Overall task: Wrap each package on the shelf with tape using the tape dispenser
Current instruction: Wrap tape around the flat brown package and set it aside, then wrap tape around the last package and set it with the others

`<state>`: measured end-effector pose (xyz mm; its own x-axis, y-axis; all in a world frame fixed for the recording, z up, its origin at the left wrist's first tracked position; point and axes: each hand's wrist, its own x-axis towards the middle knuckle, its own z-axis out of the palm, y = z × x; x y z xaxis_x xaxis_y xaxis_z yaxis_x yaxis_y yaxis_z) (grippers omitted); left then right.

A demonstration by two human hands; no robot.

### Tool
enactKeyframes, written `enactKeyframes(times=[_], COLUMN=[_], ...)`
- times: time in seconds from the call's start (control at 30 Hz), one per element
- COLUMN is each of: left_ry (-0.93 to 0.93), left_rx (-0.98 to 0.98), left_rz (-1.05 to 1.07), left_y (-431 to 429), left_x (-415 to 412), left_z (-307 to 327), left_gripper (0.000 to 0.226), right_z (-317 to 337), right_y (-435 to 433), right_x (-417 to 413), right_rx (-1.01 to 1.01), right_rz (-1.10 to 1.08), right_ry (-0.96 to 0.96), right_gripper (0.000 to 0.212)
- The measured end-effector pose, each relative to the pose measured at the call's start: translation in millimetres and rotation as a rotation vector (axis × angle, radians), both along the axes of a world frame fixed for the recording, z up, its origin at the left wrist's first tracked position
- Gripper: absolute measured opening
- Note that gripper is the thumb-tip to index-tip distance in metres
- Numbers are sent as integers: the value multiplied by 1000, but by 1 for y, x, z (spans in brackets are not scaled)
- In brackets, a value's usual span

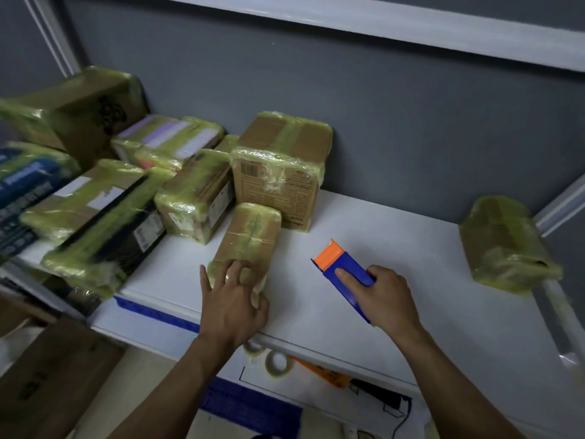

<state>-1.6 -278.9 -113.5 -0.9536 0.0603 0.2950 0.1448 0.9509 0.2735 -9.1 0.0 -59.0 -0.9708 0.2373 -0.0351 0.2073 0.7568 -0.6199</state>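
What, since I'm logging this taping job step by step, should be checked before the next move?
1. Right hand grips the tape dispenser: ok.
2. Left hand holds the small package at its near end: ok.
3. Dispenser's orange end set against the package: not ok; it is apart from it, over the white shelf.
4. Loose tape end ready to stick: cannot tell; no strip shows.
5. Small package fully wrapped: cannot tell; yellowish tape crosses its top, the underside is hidden.
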Motion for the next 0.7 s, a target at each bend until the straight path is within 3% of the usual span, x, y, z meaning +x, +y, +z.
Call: enactKeyframes(times=[0.1, 0.27, 0.47, 0.7], left_ry=[122, 222, -34, -186], left_rx=[133, 263, 375, 373], left_rz=[-161, -405, -602, -787], left_y=[33, 116, 253, 403], left_x=[-10, -41, -75, -121], left_z=[10, 24, 64, 67], left_gripper=[42, 14, 25, 49], right_z=[7, 22, 48, 63], right_y=[21, 78, 176, 272], right_x=[3, 16, 44, 64], right_rx=[-58, -117, -174, -249], right_rz=[-59, -202, -422, -620], right_ry=[6, 52, 139, 199], right_gripper=[59, 59, 64, 57])
